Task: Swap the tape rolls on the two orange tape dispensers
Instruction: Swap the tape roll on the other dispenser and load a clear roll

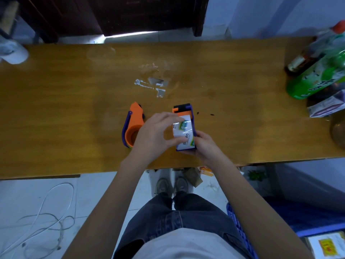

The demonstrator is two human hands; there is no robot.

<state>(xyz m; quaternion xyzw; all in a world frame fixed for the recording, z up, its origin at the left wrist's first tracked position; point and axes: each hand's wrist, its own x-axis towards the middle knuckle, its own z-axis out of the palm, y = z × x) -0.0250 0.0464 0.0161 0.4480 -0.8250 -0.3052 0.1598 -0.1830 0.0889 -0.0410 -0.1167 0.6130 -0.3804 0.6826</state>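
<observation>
At the far left edge of your wooden table (56, 109) sits a pale, blurred object (14, 52), too indistinct to identify. Near the table's centre lies the left orange tape dispenser (133, 126), on its side, with a purple rim and its round hub empty of tape; its near end is partly hidden behind your left hand (152, 135). That hand reaches rightward across the gap, fingers (168, 116) curled and thumb (179, 142) extended, pinching the tape roll (183, 133) from its left side. The roll, white with green printed labelling, sits in the right orange tape dispenser (183, 112), whose black cutter end points away from you. Whether the roll is fully seated or partly lifted cannot be told. Your right hand (205, 146) grips the near end of this dispenser, fingers closed around its purple side wall, holding it at the table's near edge. Beyond the dispensers, white residue (153, 85) marks the tabletop. At the far right stand a green bottle (317, 79), a dark bottle (306, 58) touching it, and a small carton (326, 107) just beside them.
</observation>
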